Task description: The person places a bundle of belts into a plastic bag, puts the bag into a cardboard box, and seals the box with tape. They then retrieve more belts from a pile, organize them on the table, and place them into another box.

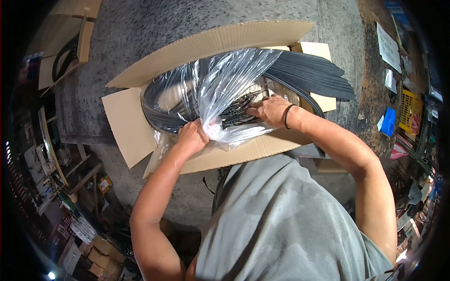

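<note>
An open cardboard box (pixel 126 124) holds a clear plastic bag (pixel 211 89) with long black strips (pixel 309 75) curled inside it. The strips' flat ends stick out of the bag over the box's right side. My left hand (pixel 193 136) is closed on the gathered edge of the plastic bag at the box's near side. My right hand (pixel 271 110) reaches into the box, its fingers bent at a bundle of thin dark pieces (pixel 239 110) beside the bag's opening. What its fingertips hold is too small to make out.
The box stands on a grey worktable (pixel 145 28). Another cardboard box (pixel 84 42) with black strips is at the upper left. To the right are papers (pixel 388 46), a blue object (pixel 388 122) and a yellow crate (pixel 410 110).
</note>
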Action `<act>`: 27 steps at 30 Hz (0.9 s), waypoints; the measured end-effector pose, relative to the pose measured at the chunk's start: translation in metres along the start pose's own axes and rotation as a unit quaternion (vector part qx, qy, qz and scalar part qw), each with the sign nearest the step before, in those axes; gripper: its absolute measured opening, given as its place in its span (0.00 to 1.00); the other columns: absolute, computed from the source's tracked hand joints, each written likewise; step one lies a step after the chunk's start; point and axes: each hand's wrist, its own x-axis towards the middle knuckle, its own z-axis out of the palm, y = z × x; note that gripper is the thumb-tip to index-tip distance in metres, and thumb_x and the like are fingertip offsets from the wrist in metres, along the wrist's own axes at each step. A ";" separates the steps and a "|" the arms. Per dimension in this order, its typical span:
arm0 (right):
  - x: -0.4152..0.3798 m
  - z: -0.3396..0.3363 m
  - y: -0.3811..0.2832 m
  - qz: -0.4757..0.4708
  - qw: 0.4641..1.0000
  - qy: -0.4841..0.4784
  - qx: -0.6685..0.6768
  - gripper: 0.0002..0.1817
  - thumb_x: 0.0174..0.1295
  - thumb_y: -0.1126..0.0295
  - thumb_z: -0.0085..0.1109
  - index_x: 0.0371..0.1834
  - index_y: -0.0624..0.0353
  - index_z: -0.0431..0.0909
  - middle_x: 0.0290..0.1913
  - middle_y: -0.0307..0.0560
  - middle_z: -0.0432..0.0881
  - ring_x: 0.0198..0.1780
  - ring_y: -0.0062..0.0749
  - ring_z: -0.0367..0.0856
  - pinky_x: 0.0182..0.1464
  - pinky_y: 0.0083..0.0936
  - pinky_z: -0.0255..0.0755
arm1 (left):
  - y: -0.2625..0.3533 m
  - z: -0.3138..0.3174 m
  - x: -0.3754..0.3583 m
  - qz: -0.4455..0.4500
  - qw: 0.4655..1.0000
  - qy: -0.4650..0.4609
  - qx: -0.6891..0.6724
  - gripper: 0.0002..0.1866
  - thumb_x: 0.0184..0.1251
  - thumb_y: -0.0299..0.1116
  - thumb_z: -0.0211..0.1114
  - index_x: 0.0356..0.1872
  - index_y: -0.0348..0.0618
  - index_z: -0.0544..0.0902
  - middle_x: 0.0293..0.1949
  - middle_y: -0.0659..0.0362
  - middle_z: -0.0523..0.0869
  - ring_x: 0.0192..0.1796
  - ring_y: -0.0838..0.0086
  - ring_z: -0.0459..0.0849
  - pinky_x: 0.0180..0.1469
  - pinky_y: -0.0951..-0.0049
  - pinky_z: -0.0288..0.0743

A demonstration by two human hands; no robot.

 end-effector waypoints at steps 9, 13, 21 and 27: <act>0.015 0.001 0.004 -0.011 0.990 -0.054 0.128 0.18 0.62 0.64 0.45 0.54 0.47 0.76 0.44 0.53 0.82 0.48 0.47 0.80 0.53 0.38 0.71 | -0.022 0.020 0.007 -0.012 0.999 0.014 0.051 0.17 0.61 0.44 0.53 0.47 0.51 0.80 0.41 0.47 0.83 0.44 0.49 0.81 0.45 0.54 0.75; 0.018 0.012 -0.002 0.007 0.996 -0.005 0.084 0.14 0.61 0.65 0.46 0.41 0.54 0.81 0.38 0.53 0.83 0.44 0.44 0.81 0.46 0.39 0.72 | -0.021 0.023 0.006 0.000 0.998 0.047 0.047 0.16 0.58 0.38 0.51 0.35 0.38 0.81 0.40 0.47 0.82 0.44 0.48 0.79 0.46 0.52 0.75; 0.005 0.013 -0.015 0.054 0.992 0.052 -0.101 0.14 0.63 0.65 0.43 0.35 0.53 0.82 0.35 0.45 0.83 0.43 0.39 0.80 0.44 0.37 0.71 | 0.010 -0.036 -0.014 -0.005 0.990 0.141 0.002 0.10 0.58 0.31 0.55 0.35 0.38 0.81 0.34 0.51 0.83 0.37 0.53 0.82 0.41 0.57 0.76; -0.021 0.009 0.004 0.132 0.991 -0.015 -0.021 0.17 0.66 0.62 0.40 0.37 0.57 0.81 0.41 0.52 0.83 0.46 0.44 0.80 0.48 0.36 0.74 | 0.128 -0.061 -0.001 0.231 0.932 0.115 -0.253 0.10 0.65 0.32 0.57 0.37 0.35 0.80 0.31 0.50 0.83 0.31 0.61 0.82 0.39 0.70 0.76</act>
